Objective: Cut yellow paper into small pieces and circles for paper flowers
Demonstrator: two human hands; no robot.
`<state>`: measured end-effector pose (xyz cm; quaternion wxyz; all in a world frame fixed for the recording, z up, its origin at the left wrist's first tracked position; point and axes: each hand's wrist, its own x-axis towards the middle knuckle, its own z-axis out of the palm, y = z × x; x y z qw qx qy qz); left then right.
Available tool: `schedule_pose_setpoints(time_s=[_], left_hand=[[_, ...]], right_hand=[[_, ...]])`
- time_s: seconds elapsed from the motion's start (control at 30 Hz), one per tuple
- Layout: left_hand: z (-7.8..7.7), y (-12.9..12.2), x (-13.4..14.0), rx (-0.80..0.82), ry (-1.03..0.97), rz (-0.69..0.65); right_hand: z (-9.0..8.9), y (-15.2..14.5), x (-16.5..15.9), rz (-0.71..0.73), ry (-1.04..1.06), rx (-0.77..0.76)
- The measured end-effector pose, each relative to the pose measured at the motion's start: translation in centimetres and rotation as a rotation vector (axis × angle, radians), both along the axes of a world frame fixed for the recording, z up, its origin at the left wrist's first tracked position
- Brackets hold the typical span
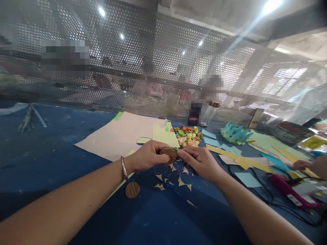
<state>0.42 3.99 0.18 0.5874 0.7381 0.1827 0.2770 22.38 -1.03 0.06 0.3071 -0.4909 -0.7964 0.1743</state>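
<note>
My left hand grips a round wooden disc between thumb and fingers, above the blue table. At the disc's right edge, the thumb and fingers of my right hand are pinched together; whether something small is also between them is hidden. A second wooden disc lies flat near my left wrist. Under my hands are scattered small pointed paper scraps and a thin blue stick with a pale tip.
Large pale pink paper lies behind my left hand. Beyond my hands sits a heap of colourful paper bits. To the right are a folded paper lotus, paper strips, a magenta device with black cables, and another person's hand.
</note>
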Motion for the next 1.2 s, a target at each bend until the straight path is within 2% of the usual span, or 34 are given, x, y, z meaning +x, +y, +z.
schedule_pose_setpoints(time_s=[0.43,0.7,0.87,1.07,1.2], left_hand=[[-0.5,-0.4,-0.1,0.006,0.020,0.051],[-1.5,0.1,-0.1,0.024,0.038,0.097],[-2.3,-0.1,0.0,0.101,0.145,0.077],[-2.3,-0.5,-0.1,0.377,0.409,0.142],[-1.6,-0.4,-0.4,0.362,0.496,0.132]], right_hand=[[-0.6,0.1,0.2,-0.006,-0.013,0.018],[-0.6,0.2,0.5,-0.074,-0.018,0.066],[-0.8,0.5,0.9,-0.124,-0.089,0.075],[-0.8,0.3,0.4,-0.208,-0.269,0.062],[-0.3,-0.1,0.3,-0.254,-0.427,0.029]])
